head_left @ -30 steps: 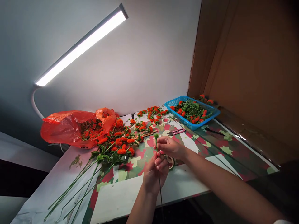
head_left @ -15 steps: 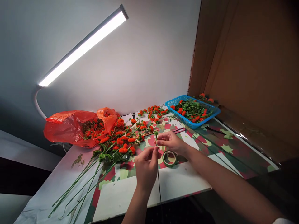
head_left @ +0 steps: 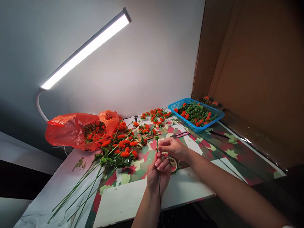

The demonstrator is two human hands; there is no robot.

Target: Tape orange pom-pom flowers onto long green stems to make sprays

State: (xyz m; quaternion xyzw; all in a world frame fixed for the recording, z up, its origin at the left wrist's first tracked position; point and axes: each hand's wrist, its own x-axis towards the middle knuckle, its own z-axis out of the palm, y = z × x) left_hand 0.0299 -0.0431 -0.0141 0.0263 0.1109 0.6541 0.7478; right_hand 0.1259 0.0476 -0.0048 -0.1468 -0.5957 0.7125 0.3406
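Between my two hands stands a thin, dark wire stem [head_left: 160, 199], upright, with a small green bud-like tip [head_left: 156, 138] on top. My left hand [head_left: 161, 169] is turned palm up, its fingers curled around the stem just below the tip. Thumb and forefinger of my right hand [head_left: 172, 148] pinch the stem right under the tip. A roll of green tape [head_left: 175, 165] lies on the table behind my left hand, partly covered by its fingers. Left of my hands lie long-stemmed orange flowers [head_left: 124, 144] with green leaves.
An orange plastic bag [head_left: 67, 131] of flowers lies at the left. A blue basket [head_left: 197, 129] holds more flowers at the back right. Pink-handled snips [head_left: 182, 134] and a white tape roll [head_left: 169, 123] lie beyond my hands. A lit lamp [head_left: 87, 47] hangs above.
My left hand has turned from knuckles up to palm up and shifted slightly right, now overlapping the tape roll. My right hand has moved slightly down, still pinching the stem.
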